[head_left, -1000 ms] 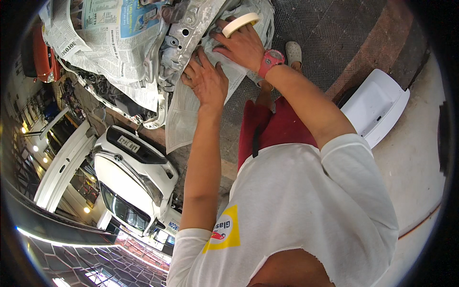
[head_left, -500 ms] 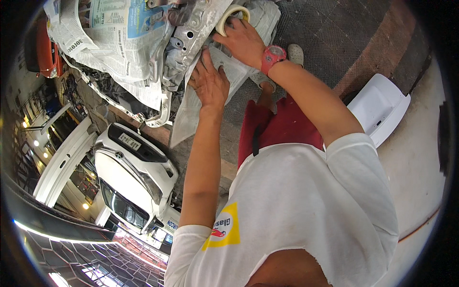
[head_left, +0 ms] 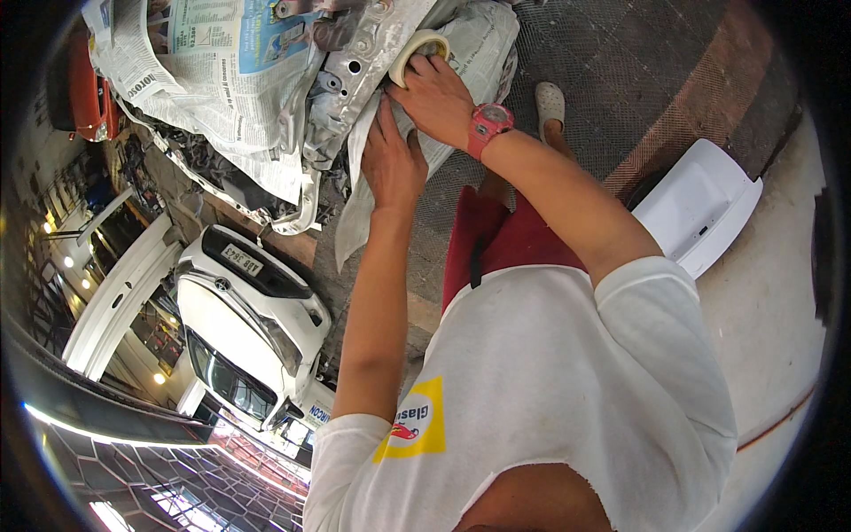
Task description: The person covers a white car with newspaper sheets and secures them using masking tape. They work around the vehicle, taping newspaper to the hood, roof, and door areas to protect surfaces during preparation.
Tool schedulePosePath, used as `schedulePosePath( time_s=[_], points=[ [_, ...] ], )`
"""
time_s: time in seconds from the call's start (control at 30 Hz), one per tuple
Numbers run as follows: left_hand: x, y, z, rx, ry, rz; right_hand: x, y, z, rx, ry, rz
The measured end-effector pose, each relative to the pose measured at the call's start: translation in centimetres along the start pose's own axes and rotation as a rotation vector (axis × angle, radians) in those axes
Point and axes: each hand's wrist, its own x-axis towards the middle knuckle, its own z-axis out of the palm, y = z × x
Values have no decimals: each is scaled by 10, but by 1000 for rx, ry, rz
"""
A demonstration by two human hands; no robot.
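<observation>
My right hand point(head_left: 436, 105), with a red watch on its wrist, has its fingers closed on a cream roll of masking tape point(head_left: 402, 60) at the edge of a bare metal car body part point(head_left: 372, 40). Just to its left, my left hand point(head_left: 393, 168) lies with fingers stretched out, pressing a newspaper sheet point(head_left: 353, 229) along that metal edge. The lower end of this sheet hangs free beside my left wrist. Another newspaper sheet point(head_left: 483, 49) covers the part beyond my right hand. My fingertips partly hide where tape and paper meet.
More newspaper point(head_left: 222, 97) covers the engine bay to the left. A white car point(head_left: 235, 328) stands at lower left and a red vehicle point(head_left: 91, 97) at far left. A white panel point(head_left: 700, 208) lies at right. Beside my legs is dark textured floor point(head_left: 612, 80).
My right hand and the tape roll have moved down and left, closer to my left hand. The hanging newspaper sheet has shifted and narrowed, folding in against the metal edge.
</observation>
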Motion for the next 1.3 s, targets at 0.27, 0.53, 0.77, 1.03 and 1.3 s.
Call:
schedulePosePath(
  time_s=[0.27,0.53,0.77,1.03,1.3],
  points=[
    [-100,-50,-13,272,417,190,-9,-28,-4,183,-195,185],
    [-87,-62,-40,184,565,-70,2,-65,0,224,1,294],
    [-63,-83,-50,36,445,26,22,-66,1,216,149,337],
    [-52,-100,-50,-52,413,183,14,-67,5,274,37,383],
    [-79,-106,-44,-72,358,129,11,-68,13,391,228,397]
  ],
)
